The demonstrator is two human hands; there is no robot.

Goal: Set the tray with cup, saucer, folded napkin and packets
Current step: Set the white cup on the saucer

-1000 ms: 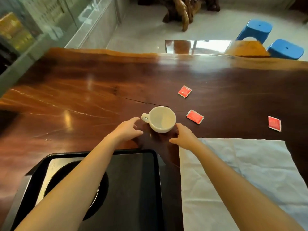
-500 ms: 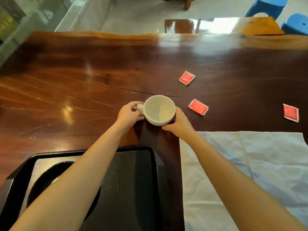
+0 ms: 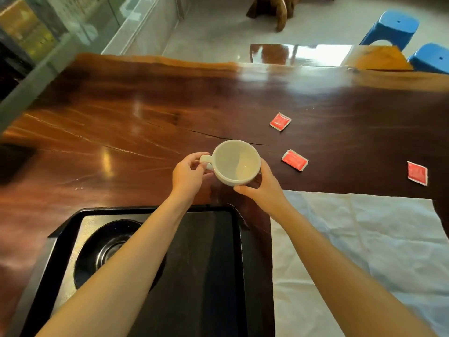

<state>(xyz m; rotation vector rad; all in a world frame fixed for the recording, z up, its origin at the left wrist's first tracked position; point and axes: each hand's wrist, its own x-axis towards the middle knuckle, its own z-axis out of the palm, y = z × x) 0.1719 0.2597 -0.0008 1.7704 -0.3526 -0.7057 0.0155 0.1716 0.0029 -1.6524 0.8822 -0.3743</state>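
Two hands hold the white cup in the middle of the frame: left hand pinches its handle, right hand presses its side, above the black tray.

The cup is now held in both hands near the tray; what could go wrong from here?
1. The left hand pinches only the small handle and the right hand supports the side of the cup, so it may tilt or slip.
2. The left forearm hides part of the dark saucer on the tray, so the cup may land off-centre or hit the rim.
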